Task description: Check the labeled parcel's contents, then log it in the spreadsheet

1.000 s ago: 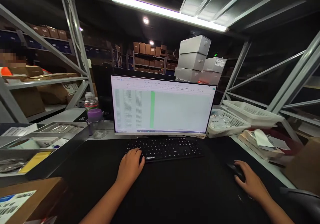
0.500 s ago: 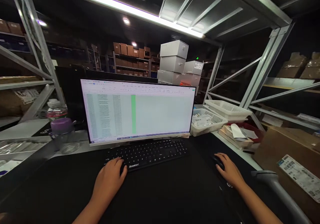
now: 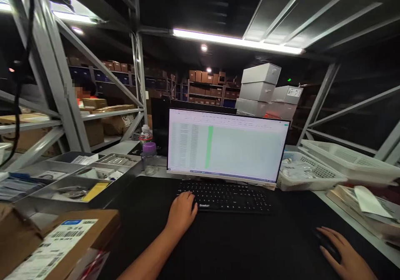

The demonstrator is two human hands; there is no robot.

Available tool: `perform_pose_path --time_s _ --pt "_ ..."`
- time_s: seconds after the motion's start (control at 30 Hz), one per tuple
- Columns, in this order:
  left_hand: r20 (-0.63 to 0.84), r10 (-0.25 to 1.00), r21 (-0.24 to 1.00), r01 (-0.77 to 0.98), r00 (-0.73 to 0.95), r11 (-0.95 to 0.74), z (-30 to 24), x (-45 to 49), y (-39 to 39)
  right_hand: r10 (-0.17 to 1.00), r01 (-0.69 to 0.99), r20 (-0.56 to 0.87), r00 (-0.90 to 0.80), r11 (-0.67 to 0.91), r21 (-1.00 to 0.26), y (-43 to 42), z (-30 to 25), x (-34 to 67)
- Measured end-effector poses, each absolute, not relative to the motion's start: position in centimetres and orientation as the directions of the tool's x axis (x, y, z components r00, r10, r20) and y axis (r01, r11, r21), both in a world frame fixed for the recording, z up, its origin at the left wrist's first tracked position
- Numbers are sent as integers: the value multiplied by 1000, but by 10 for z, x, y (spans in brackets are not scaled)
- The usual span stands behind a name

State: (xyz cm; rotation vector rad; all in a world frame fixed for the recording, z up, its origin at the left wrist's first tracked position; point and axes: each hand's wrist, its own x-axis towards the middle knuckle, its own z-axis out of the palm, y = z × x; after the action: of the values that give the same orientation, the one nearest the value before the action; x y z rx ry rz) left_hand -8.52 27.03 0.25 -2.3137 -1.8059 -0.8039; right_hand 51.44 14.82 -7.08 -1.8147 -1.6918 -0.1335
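My left hand rests at the left end of a black keyboard, fingertips on its keys and thumb apart, holding nothing. Over on the right, my right hand lies around a dark computer mouse, its fingers along the sides. Both hands are on a black desk mat. Behind the keyboard stands a monitor showing a spreadsheet with one green column. The text on it is too small to read.
Left are a divided tray of small packets, a labelled cardboard box, and a purple-capped bottle. White baskets and an open carton stand right. Stacked white boxes rise behind. A person is partly visible beyond the rack.
My view has turned left, so the monitor and hands sit further right in the picture. The tray and labelled box now show at left. Both hands stay at keyboard and mouse.
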Motion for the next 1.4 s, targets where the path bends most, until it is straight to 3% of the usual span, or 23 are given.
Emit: perform_pose_path --time_s 0.27,0.6,0.83,1.07,1.4 --pt "461 872 238 924 165 -300 2 -84 272 878 927 462 120 67 -369 148 -64 507" --pt "423 875 113 945 235 -308 -4 -90 288 891 916 387 238 -73 -395 139 -30 468" --pt "470 853 149 932 228 -331 -10 -93 293 880 921 392 269 -116 -371 137 -26 464" --pt "516 819 107 930 250 -352 -20 -95 300 877 923 397 270 -118 -367 138 -26 465" --pt "463 851 121 934 246 -336 -11 -94 296 875 922 404 268 -111 -371 141 -30 468"
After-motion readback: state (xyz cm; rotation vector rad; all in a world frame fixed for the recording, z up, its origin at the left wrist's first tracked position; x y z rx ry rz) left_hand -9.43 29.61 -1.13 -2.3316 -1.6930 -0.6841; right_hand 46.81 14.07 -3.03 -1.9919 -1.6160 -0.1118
